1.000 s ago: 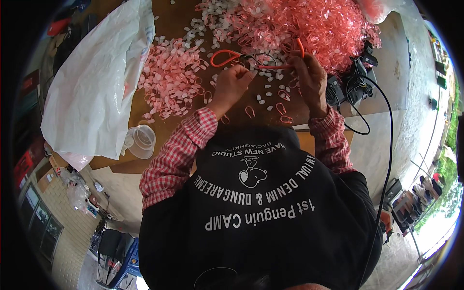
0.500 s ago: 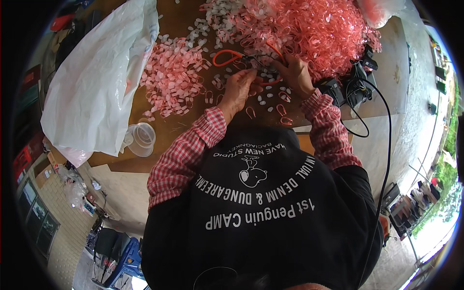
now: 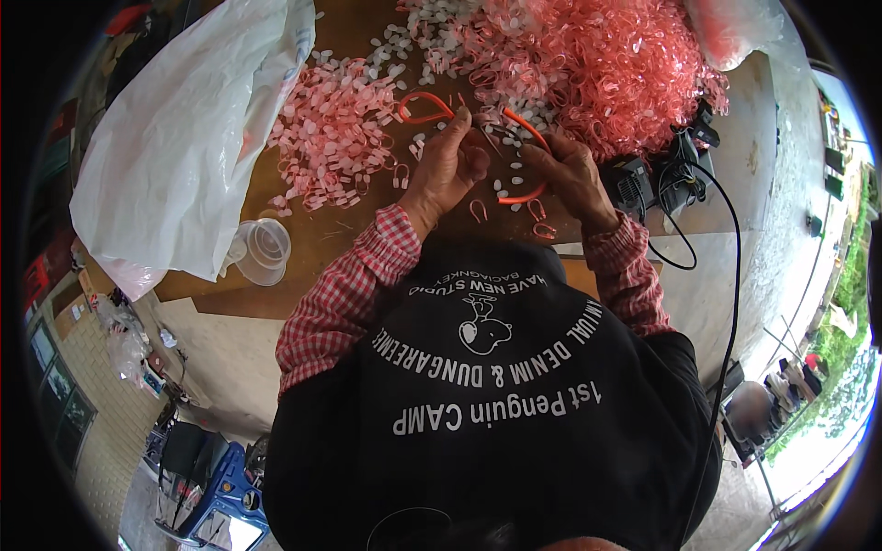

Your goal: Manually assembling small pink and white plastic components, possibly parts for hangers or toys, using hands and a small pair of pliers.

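My right hand (image 3: 571,174) is closed round one orange handle of a pair of scissors (image 3: 542,145). Its other orange loop shows beyond my left hand, and thin metal lies between the hands. My left hand (image 3: 443,170) has its thumb raised and fingers curled together. A small pinkish bit shows near the thumb tip, but what the fingers hold is too small to make out. Small white oval pieces (image 3: 516,167) are scattered beside my right hand. Two or three pink U-shaped plastic loops (image 3: 478,210) lie at the near side of the brown table (image 3: 354,234).
Far right rises a large heap of pink plastic loops (image 3: 634,73); a smaller pink pile (image 3: 331,138) lies left. A white plastic bag (image 3: 184,138) and clear round tub (image 3: 265,250) stand left. Black power adapters (image 3: 629,184) with a cable sit right.
My hands have moved apart. My left hand has turned with its thumb up, and my right hand has come nearer with the scissors handle.
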### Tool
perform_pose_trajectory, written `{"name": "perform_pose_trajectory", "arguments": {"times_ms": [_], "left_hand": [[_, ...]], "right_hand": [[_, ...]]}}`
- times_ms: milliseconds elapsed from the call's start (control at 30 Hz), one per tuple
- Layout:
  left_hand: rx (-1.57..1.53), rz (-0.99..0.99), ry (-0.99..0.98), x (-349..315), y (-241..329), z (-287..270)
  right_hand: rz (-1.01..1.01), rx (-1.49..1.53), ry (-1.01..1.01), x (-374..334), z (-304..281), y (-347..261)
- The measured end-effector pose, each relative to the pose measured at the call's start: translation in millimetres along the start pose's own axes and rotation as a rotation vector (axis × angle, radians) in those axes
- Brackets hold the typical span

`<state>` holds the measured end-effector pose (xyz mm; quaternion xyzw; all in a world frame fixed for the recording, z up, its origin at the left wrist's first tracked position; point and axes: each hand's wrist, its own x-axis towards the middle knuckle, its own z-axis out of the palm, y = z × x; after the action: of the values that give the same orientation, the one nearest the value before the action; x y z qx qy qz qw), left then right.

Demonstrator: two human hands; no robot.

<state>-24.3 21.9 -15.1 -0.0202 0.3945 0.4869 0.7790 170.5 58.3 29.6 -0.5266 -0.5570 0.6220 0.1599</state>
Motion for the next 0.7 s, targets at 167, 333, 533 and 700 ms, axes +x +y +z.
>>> {"name": "perform_pose_trajectory", "arguments": {"times_ms": [167,333,533,700], "left_hand": [[0.061,0.130,-0.040,-3.6,11.5,4.9],[0.028,0.194,-0.074,-8.0,22.1,0.0],[-0.075,0.212,-0.178,-8.3,23.8,-4.4],[-0.138,0.237,-0.063,-9.8,24.3,-3.2]], "right_hand": [[-0.002,0.108,-0.035,-6.9,-1.1,-14.8],[-0.052,0.154,-0.048,-8.0,-4.2,-23.9],[-0.150,0.107,0.061,-3.5,5.7,-21.5],[-0.177,0.166,0.093,-5.8,24.9,-17.4]]}}
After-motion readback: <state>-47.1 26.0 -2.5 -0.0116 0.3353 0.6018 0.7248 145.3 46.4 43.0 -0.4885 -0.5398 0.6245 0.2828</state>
